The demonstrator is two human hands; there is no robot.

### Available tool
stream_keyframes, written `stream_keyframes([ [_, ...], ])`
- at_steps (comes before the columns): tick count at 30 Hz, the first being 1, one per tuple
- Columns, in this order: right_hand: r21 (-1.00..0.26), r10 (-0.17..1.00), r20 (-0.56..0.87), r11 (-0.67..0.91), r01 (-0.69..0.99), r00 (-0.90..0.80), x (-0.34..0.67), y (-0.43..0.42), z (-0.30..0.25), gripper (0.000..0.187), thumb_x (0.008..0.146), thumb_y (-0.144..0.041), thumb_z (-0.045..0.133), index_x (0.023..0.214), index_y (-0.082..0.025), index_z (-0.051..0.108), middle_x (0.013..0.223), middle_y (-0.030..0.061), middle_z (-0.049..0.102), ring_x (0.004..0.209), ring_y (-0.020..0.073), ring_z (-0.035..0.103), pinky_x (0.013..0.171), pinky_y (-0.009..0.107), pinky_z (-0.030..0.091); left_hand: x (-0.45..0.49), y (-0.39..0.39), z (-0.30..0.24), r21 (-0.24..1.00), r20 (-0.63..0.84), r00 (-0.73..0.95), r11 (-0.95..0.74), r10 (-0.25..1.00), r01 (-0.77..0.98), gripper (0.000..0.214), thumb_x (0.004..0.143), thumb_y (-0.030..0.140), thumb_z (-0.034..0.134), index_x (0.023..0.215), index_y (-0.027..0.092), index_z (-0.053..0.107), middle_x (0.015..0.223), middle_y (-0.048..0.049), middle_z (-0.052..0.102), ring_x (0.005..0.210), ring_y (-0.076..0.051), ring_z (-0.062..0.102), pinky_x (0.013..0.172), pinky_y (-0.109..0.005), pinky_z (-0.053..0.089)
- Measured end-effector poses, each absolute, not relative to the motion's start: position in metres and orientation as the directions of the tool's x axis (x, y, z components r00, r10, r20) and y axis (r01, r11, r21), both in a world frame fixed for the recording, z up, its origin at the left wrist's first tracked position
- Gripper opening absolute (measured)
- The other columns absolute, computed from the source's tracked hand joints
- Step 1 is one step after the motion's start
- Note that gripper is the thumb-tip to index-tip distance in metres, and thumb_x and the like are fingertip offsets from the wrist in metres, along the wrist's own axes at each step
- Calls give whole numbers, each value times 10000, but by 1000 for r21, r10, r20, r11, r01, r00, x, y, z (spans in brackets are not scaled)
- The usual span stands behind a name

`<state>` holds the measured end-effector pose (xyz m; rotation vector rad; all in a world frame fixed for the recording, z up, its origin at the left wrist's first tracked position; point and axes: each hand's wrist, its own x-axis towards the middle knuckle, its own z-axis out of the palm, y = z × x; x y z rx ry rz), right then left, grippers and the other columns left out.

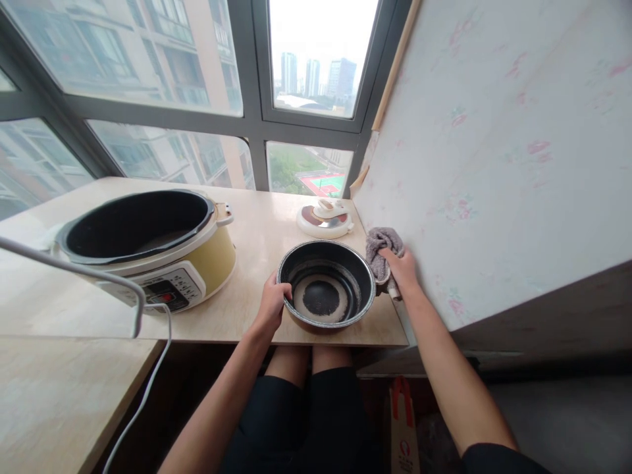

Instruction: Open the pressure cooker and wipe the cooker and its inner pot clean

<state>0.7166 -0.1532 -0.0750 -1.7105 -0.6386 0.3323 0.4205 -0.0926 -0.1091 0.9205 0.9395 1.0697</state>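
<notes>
A round, dark pot [324, 296] with a worn, pale ring inside sits near the front edge of the wooden ledge. My left hand [274, 299] grips its left rim, thumb over the inside edge and fingers outside. At the pot's right, my right hand [401, 266] is closed on a bunched grey-mauve cloth [382, 245], beside the wall. Part of the cloth hangs down next to the pot's right side. Behind the pot lies a white and brown lid [326, 219] with a handle on top.
A yellow and white electric cooker [220, 260] with a black inner pot and a control panel stands at left. A grey cable [148, 375] loops past its front. Windows rise behind; a flowered wall [498, 164] bounds the right. Below stands a paper bag [403, 428].
</notes>
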Motion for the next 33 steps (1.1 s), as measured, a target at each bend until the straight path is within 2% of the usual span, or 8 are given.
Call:
stream_keyframes([
  [3, -945, 484, 281, -12, 327, 829, 707, -154, -53, 465, 599, -377, 807, 986, -136, 715, 929, 60, 749, 890, 257, 682, 836, 397, 556, 421, -94, -109, 921, -174, 209, 234, 962, -311, 319, 409, 148, 507, 712, 175, 603, 676, 25, 530, 653, -124, 404, 517, -220, 306],
  [8, -825, 440, 553, 170, 539, 707, 690, -152, -23, 494, 629, -358, 814, 1063, -148, 706, 1023, 57, 740, 942, 232, 673, 960, 437, 535, 423, -96, -109, 906, -201, 195, 258, 960, -336, 361, 438, 160, 522, 776, 176, 645, 744, 9, 597, 708, -151, 474, 571, -239, 363],
  [12, -762, 427, 639, 237, 602, 640, 677, -151, -4, 476, 662, -369, 810, 1074, -157, 700, 1046, 56, 733, 973, 232, 672, 981, 449, 537, 425, -98, -111, 908, -185, 170, 234, 968, -348, 382, 458, 159, 529, 817, 178, 658, 782, 2, 619, 750, -166, 505, 618, -255, 394],
  [18, -802, 741, 468, 126, 585, 482, 662, -149, 4, 487, 674, -402, 819, 1079, -158, 704, 1017, 59, 751, 952, 248, 681, 931, 430, 554, 426, -99, -114, 907, -197, 170, 245, 966, -342, 355, 469, 151, 539, 808, 186, 640, 765, 16, 606, 740, -158, 492, 649, -261, 400],
  [23, -787, 953, 155, -40, 615, 260, 654, -137, -9, 495, 725, -352, 775, 1184, -183, 694, 1104, 63, 763, 1016, 261, 691, 979, 423, 521, 427, -96, -116, 906, -179, 174, 231, 968, -355, 331, 498, 168, 570, 816, 185, 660, 808, 7, 658, 794, -178, 547, 716, -279, 429],
  [28, -741, 994, -107, -99, 664, 29, 645, -115, -32, 418, 764, -297, 730, 1171, -204, 706, 1152, 50, 762, 1079, 268, 687, 1034, 427, 486, 424, -95, -119, 906, -154, 215, 225, 964, -358, 306, 619, 267, 683, 913, 180, 701, 971, -37, 738, 932, -229, 630, 856, -332, 482],
  [30, -719, 990, -138, -97, 688, -4, 639, -105, -43, 419, 756, -277, 732, 1167, -202, 702, 1185, 55, 749, 1120, 275, 672, 1062, 436, 467, 421, -95, -118, 913, -128, 254, 214, 959, -348, 350, 691, 354, 723, 992, 175, 715, 1070, -63, 753, 1019, -261, 650, 932, -368, 490],
  [33, -720, 995, -101, -65, 691, -13, 627, -92, -58, 444, 747, -279, 745, 1180, -201, 687, 1206, 57, 731, 1163, 281, 646, 1094, 447, 438, 416, -94, -119, 931, -82, 303, 182, 949, -317, 441, 778, 475, 731, 1096, 169, 725, 1172, -92, 753, 1150, -304, 644, 1039, -419, 468],
])
